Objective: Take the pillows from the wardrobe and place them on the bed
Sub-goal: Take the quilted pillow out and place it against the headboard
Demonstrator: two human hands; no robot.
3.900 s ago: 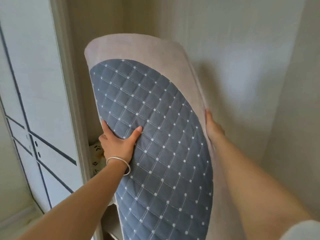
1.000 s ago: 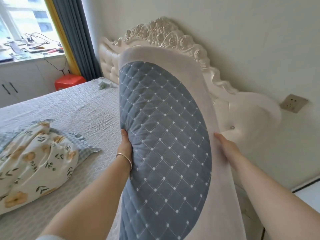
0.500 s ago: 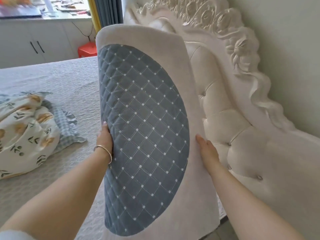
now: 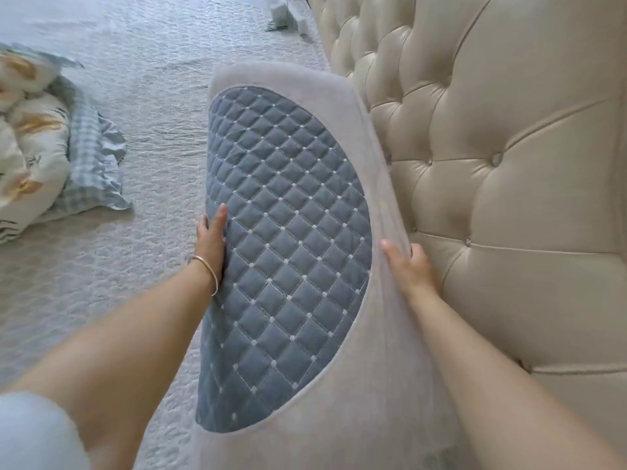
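Grey pillow with blue quilted oval panel (image 4: 288,232) gripped edgewise by left hand (image 4: 210,242) and right hand (image 4: 412,269), fingers hidden behind; near end cropped.

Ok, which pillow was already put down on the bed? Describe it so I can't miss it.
Start at the tufted cream headboard on the right and look left across the grey bedspread. At the far left edge lies the floral pillow, white with orange flowers and a blue checked frill, unlike the quilted blue-grey pillow being held.
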